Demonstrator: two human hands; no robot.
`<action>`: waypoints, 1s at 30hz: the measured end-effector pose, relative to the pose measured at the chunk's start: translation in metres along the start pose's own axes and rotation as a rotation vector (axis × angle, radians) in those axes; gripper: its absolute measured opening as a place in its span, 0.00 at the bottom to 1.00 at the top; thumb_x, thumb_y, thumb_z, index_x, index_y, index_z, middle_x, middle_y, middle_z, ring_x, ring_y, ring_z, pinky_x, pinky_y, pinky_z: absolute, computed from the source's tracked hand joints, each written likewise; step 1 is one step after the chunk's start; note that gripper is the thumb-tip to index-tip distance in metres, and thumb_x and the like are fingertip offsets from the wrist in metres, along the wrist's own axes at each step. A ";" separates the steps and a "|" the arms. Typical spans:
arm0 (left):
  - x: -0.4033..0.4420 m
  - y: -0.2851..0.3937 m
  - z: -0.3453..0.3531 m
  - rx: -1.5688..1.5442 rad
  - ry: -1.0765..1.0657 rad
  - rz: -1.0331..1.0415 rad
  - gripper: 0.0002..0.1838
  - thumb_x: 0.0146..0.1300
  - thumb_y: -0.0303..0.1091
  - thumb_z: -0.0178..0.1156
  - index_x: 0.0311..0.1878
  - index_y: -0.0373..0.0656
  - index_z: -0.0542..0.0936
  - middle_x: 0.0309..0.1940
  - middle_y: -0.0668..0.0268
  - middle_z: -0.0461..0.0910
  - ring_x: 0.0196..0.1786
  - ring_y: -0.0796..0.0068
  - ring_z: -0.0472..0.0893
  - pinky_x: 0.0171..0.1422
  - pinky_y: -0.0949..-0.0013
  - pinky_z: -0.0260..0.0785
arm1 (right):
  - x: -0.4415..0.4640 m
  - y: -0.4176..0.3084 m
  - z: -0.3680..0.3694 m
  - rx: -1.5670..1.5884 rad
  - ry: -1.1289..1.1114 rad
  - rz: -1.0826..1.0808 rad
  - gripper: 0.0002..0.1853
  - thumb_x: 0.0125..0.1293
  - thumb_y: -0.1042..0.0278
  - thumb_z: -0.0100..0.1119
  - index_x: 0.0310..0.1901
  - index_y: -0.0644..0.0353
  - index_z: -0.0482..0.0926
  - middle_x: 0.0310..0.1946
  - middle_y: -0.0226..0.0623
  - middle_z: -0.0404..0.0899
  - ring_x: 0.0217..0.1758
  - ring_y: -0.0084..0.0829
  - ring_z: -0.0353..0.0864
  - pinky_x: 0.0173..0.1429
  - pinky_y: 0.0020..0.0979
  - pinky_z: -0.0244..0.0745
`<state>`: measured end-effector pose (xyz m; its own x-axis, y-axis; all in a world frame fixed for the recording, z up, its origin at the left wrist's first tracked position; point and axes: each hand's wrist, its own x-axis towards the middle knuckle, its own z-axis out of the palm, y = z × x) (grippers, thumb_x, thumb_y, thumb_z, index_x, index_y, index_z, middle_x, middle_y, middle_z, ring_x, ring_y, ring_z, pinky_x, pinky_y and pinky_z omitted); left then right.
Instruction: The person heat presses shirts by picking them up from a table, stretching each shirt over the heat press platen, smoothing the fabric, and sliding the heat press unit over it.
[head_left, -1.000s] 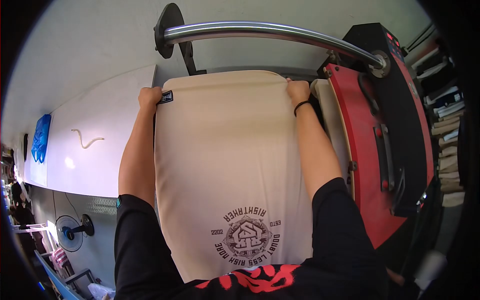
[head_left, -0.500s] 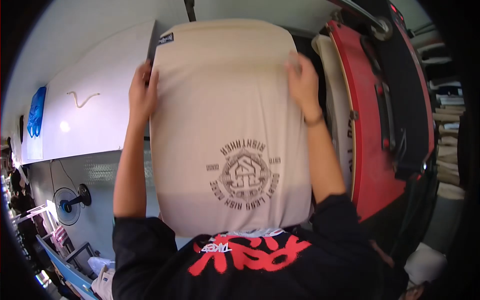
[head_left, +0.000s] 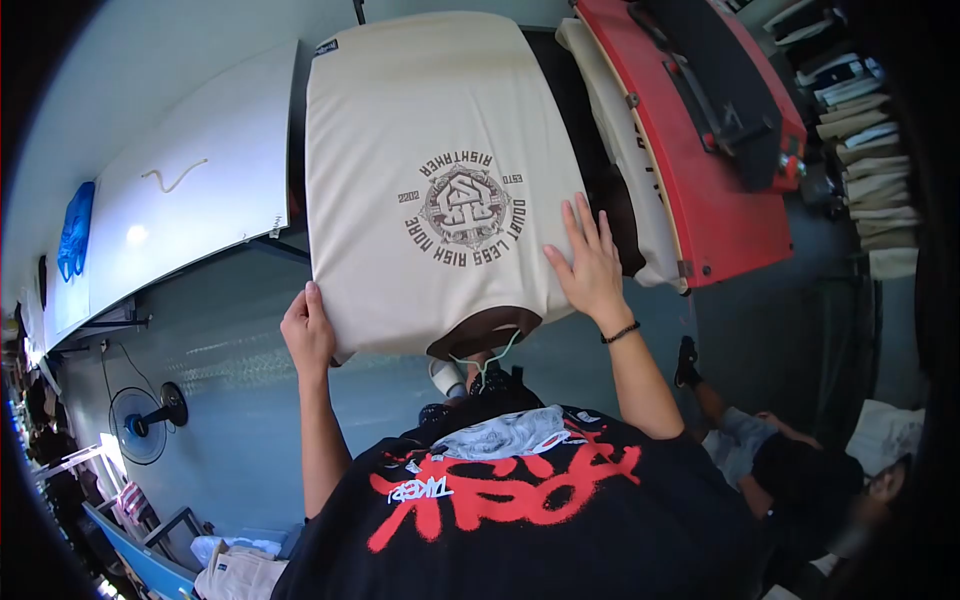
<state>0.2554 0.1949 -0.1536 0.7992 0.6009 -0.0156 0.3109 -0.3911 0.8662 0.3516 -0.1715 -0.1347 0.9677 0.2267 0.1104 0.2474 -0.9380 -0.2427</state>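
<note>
A cream shirt (head_left: 400, 120) with a round dark print lies spread over a flat platen, its dark neck opening toward my body. At the shirt's near left corner, my left hand (head_left: 310, 325) grips the fabric edge, thumb on top. My right hand (head_left: 588, 255) rests flat on the near right part of the shirt, fingers spread, with a dark bracelet on the wrist. A small dark label (head_left: 327, 48) shows at the shirt's far left corner.
Right of the shirt stands a red heat press (head_left: 680, 150), with another cream shirt (head_left: 625, 150) beside it. At left are a white table (head_left: 220, 150), a blue bag (head_left: 76, 230) and a fan (head_left: 145, 422). Another person (head_left: 800, 465) is at the lower right.
Both hands have moved from the far corners toward the near edge. The left now grips the near corner; the right lies flat. The view has shifted, showing the neck opening and another person.
</note>
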 end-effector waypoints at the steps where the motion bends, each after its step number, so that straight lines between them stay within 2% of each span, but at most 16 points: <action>1: 0.002 -0.013 -0.002 0.037 -0.020 -0.001 0.20 0.70 0.41 0.50 0.32 0.31 0.76 0.18 0.67 0.70 0.25 0.82 0.65 0.30 0.73 0.61 | -0.002 0.003 0.003 0.012 0.023 -0.004 0.34 0.66 0.46 0.49 0.71 0.45 0.54 0.74 0.31 0.48 0.71 0.59 0.53 0.66 0.50 0.60; 2: 0.004 -0.021 -0.003 0.073 -0.038 -0.001 0.21 0.70 0.41 0.50 0.32 0.30 0.78 0.19 0.68 0.74 0.25 0.83 0.66 0.31 0.73 0.63 | -0.002 0.004 0.004 0.020 0.041 -0.009 0.34 0.66 0.46 0.49 0.71 0.45 0.54 0.74 0.31 0.48 0.71 0.59 0.53 0.66 0.50 0.60; 3: 0.003 -0.023 -0.004 0.072 -0.032 0.000 0.21 0.68 0.42 0.52 0.31 0.30 0.78 0.18 0.55 0.75 0.22 0.77 0.70 0.31 0.66 0.66 | -0.002 0.004 0.005 0.038 0.033 -0.001 0.34 0.65 0.46 0.49 0.71 0.46 0.54 0.74 0.31 0.48 0.70 0.60 0.54 0.65 0.50 0.61; 4: 0.002 -0.026 -0.003 0.069 -0.024 0.016 0.21 0.68 0.42 0.52 0.31 0.30 0.78 0.18 0.55 0.75 0.22 0.77 0.70 0.31 0.66 0.66 | -0.005 0.005 0.005 0.056 0.022 0.008 0.35 0.65 0.46 0.50 0.71 0.46 0.55 0.74 0.31 0.48 0.69 0.60 0.55 0.65 0.51 0.62; 6: 0.003 -0.024 -0.003 0.082 0.053 0.089 0.22 0.68 0.43 0.51 0.31 0.31 0.79 0.20 0.49 0.76 0.21 0.65 0.73 0.31 0.62 0.66 | -0.007 0.005 0.005 0.068 0.017 0.020 0.34 0.65 0.45 0.49 0.70 0.46 0.55 0.73 0.30 0.48 0.69 0.60 0.55 0.64 0.51 0.63; 7: 0.005 -0.023 -0.010 0.216 0.109 0.148 0.23 0.69 0.45 0.49 0.29 0.32 0.79 0.21 0.45 0.75 0.22 0.50 0.73 0.31 0.58 0.65 | -0.005 0.006 0.005 0.074 -0.003 0.031 0.34 0.65 0.45 0.49 0.70 0.46 0.55 0.73 0.30 0.48 0.69 0.60 0.56 0.63 0.52 0.64; 10: -0.001 -0.010 -0.019 0.366 0.164 0.188 0.24 0.69 0.46 0.49 0.26 0.34 0.78 0.20 0.46 0.74 0.24 0.45 0.73 0.31 0.54 0.65 | -0.006 0.015 0.012 0.048 0.026 0.004 0.34 0.65 0.43 0.48 0.70 0.45 0.56 0.73 0.29 0.49 0.69 0.60 0.56 0.63 0.52 0.64; 14: -0.006 -0.023 -0.012 0.454 0.207 0.224 0.26 0.69 0.47 0.48 0.23 0.35 0.77 0.17 0.48 0.74 0.23 0.45 0.74 0.30 0.52 0.65 | -0.009 0.013 0.009 0.002 0.040 0.008 0.34 0.65 0.43 0.48 0.70 0.45 0.56 0.73 0.29 0.49 0.69 0.59 0.55 0.63 0.53 0.64; 15: -0.006 -0.024 -0.011 0.454 0.203 0.228 0.26 0.69 0.47 0.48 0.23 0.35 0.77 0.17 0.48 0.74 0.23 0.45 0.74 0.30 0.52 0.65 | -0.009 0.014 0.010 0.030 0.041 0.005 0.34 0.65 0.43 0.48 0.70 0.45 0.56 0.73 0.29 0.48 0.70 0.59 0.54 0.65 0.55 0.60; 18: -0.009 -0.018 -0.011 0.515 0.157 0.200 0.22 0.69 0.46 0.48 0.27 0.38 0.78 0.22 0.50 0.76 0.26 0.47 0.75 0.32 0.53 0.66 | -0.012 0.014 0.016 -0.062 0.123 -0.014 0.33 0.65 0.43 0.48 0.69 0.44 0.59 0.73 0.29 0.50 0.71 0.58 0.52 0.68 0.59 0.51; 20: -0.015 -0.003 -0.013 0.570 0.125 0.173 0.13 0.65 0.41 0.54 0.37 0.40 0.78 0.33 0.53 0.80 0.37 0.51 0.78 0.41 0.56 0.68 | -0.020 0.007 0.024 -0.181 0.205 -0.032 0.32 0.65 0.43 0.49 0.68 0.44 0.62 0.72 0.29 0.52 0.71 0.57 0.52 0.69 0.61 0.46; 21: -0.019 0.011 -0.010 0.559 0.135 0.182 0.13 0.65 0.41 0.54 0.37 0.40 0.78 0.33 0.53 0.80 0.37 0.51 0.78 0.41 0.56 0.68 | -0.029 0.000 0.030 -0.091 0.201 -0.169 0.31 0.63 0.43 0.51 0.66 0.43 0.64 0.71 0.29 0.54 0.72 0.54 0.52 0.69 0.61 0.44; 23: -0.042 0.039 0.006 0.416 0.232 0.635 0.14 0.61 0.34 0.59 0.48 0.41 0.76 0.45 0.54 0.78 0.48 0.54 0.76 0.52 0.57 0.67 | -0.050 -0.032 0.028 0.066 0.179 -0.380 0.28 0.60 0.47 0.55 0.63 0.40 0.70 0.69 0.27 0.60 0.72 0.49 0.54 0.69 0.59 0.43; 24: -0.055 0.056 0.017 0.442 0.077 0.772 0.18 0.56 0.30 0.62 0.51 0.40 0.75 0.51 0.55 0.76 0.55 0.54 0.73 0.60 0.56 0.64 | -0.059 -0.053 0.023 0.141 0.161 -0.448 0.26 0.58 0.50 0.58 0.60 0.39 0.73 0.67 0.26 0.64 0.71 0.46 0.56 0.69 0.57 0.45; 27: -0.087 0.064 0.065 0.462 -0.222 0.901 0.32 0.53 0.37 0.65 0.63 0.48 0.70 0.62 0.60 0.69 0.68 0.57 0.65 0.71 0.49 0.49 | -0.058 -0.060 0.044 0.127 0.317 -0.400 0.25 0.56 0.56 0.62 0.58 0.35 0.76 0.64 0.20 0.68 0.70 0.41 0.58 0.67 0.54 0.47; 30: -0.094 0.046 0.078 0.626 -0.226 0.993 0.32 0.54 0.38 0.64 0.65 0.54 0.69 0.65 0.64 0.68 0.69 0.61 0.63 0.74 0.51 0.43 | -0.059 -0.057 0.047 0.179 0.318 -0.407 0.23 0.55 0.62 0.64 0.55 0.37 0.79 0.63 0.19 0.70 0.69 0.41 0.60 0.69 0.50 0.44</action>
<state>0.2343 0.0659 -0.1509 0.8850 -0.2673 0.3812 -0.3468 -0.9247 0.1568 0.2828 -0.1187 -0.1724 0.7367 0.4456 0.5086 0.6300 -0.7255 -0.2770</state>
